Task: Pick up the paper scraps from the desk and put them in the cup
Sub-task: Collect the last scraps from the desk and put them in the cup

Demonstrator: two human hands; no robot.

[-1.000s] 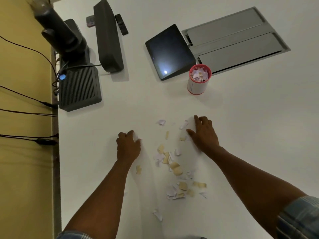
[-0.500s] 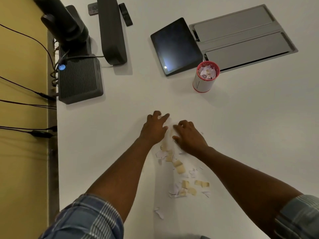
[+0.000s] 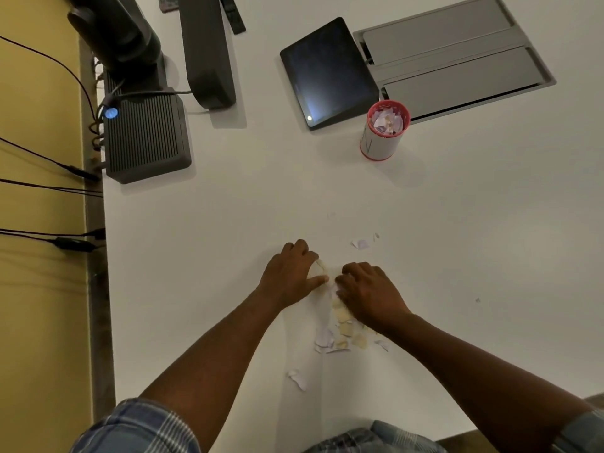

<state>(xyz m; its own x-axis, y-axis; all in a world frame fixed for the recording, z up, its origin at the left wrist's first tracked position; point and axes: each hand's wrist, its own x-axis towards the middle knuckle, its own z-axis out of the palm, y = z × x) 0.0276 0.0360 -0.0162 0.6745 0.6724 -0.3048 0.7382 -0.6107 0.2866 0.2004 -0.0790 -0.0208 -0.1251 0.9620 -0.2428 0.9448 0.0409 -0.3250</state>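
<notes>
White and tan paper scraps (image 3: 340,331) are gathered in a loose pile on the white desk (image 3: 490,256). Single scraps are found just beyond the pile (image 3: 360,244) and nearer the desk edge (image 3: 299,380). The red-rimmed white cup (image 3: 382,138) is stood upright, well apart, partly filled with scraps.

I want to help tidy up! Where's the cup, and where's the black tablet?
cup (image 3: 379,143), head view, on its white side wall.
black tablet (image 3: 328,73), head view, on the middle of its dark screen.

cup (image 3: 384,132): 1 | tablet (image 3: 328,73): 1 | hands: 2 | scraps (image 3: 343,331): many, uncountable
</notes>
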